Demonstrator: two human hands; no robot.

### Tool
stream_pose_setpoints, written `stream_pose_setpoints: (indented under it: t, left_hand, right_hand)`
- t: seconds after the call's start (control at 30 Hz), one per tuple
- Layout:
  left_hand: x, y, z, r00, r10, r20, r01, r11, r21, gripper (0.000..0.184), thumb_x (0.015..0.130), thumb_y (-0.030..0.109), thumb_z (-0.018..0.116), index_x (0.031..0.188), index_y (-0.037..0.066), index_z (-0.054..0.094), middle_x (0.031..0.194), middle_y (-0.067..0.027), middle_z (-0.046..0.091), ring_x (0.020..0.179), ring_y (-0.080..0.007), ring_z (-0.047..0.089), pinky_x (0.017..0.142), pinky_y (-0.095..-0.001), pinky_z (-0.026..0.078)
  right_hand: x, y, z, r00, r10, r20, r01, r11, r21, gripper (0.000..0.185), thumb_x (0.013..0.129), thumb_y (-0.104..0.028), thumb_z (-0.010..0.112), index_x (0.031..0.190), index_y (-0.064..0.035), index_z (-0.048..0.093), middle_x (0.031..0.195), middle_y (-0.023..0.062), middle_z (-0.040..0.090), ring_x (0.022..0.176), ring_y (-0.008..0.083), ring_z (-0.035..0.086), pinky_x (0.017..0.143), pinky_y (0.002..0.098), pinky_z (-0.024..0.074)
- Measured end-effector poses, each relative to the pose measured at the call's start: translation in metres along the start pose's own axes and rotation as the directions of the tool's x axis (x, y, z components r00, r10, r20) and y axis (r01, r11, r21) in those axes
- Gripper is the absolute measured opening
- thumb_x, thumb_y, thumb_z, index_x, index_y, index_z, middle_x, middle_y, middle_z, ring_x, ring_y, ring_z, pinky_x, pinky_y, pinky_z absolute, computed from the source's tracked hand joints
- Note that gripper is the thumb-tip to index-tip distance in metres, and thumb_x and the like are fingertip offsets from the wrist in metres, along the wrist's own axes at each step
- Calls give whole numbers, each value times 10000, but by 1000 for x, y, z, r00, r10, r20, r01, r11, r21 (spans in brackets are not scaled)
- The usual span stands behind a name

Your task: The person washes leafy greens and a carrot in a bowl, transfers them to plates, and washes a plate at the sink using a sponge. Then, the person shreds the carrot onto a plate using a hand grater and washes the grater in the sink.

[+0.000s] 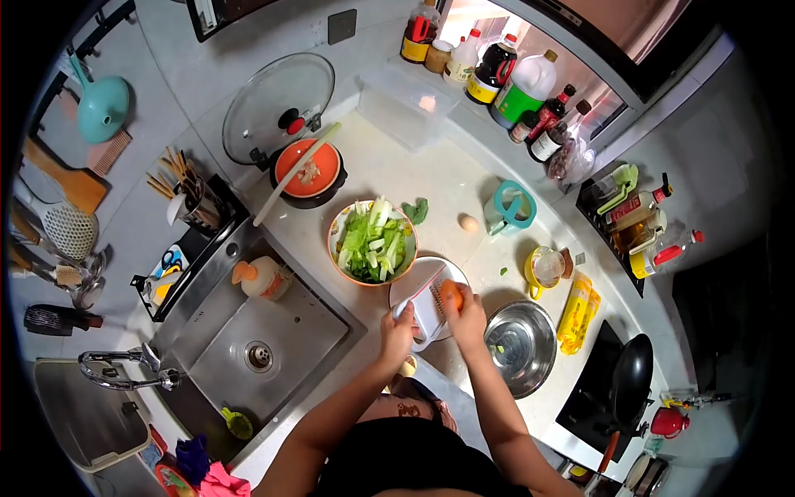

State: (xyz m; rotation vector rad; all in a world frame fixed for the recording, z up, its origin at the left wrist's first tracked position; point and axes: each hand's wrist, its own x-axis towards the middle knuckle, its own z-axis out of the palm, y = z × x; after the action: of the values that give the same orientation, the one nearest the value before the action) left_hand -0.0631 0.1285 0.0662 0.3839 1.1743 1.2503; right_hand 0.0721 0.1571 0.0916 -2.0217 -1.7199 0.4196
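My left hand [398,334] is closed around the end of a white grater [429,313], which slants over a white plate [399,290] at the counter's front. My right hand [467,320] grips an orange piece of carrot [451,295] against the grater's toothed face. Just behind the plate stands a bowl [333,251] with chopped green leafy vegetable [374,242] in it. To the right of my right hand is a steel mixing bowl [542,352] with a few small bits inside.
An egg [469,224], a teal-lidded container [511,207] and a yellow cup [531,272] stand behind the steel bowl. Yellow packets [577,315] lie right, near a wok [632,377]. A sink [306,331] holding a pump bottle [267,278] is left. An orange pot [290,157] stands at back.
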Motion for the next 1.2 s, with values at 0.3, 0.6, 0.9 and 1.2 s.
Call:
stream_pose_setpoints:
  t: [0.3,0.6,0.9,1.2]
  left_hand:
    - [8,0,-16,1000,-15,10,16,999,-41,321,880,271,526,912,-45,577,706,-61,558,558,-109,534,482,-233,471]
    - [8,2,-7,1000,-11,30,11,1000,-3,283,888,219,503,956,-43,585,729,-71,573,570,-126,548,483,-247,485]
    - [6,4,-10,999,-18,38,18,1000,-3,308,892,259,501,945,-36,570,716,-56,560,576,-118,536,500,-246,484]
    - [7,4,-16,996,-24,81,22,999,31,290,900,263,474,974,-3,565,753,-45,558,620,-120,538,532,-241,484]
  right_hand:
    - [46,11,47,997,43,59,-26,962,-270,360,807,-388,491,1063,-138,532,871,200,556,668,362,602,572,445,494]
    - [8,-17,-15,998,-68,-9,66,989,-130,306,816,-322,516,1058,-140,556,830,178,565,673,347,593,590,414,487]
    - [51,14,41,995,28,97,4,952,-307,345,814,-396,456,1037,-149,544,858,202,576,634,346,605,578,441,495]
    - [45,77,18,631,267,728,-762,42,646,439,879,-461,336,1069,-114,525,829,101,644,496,144,529,417,228,367]
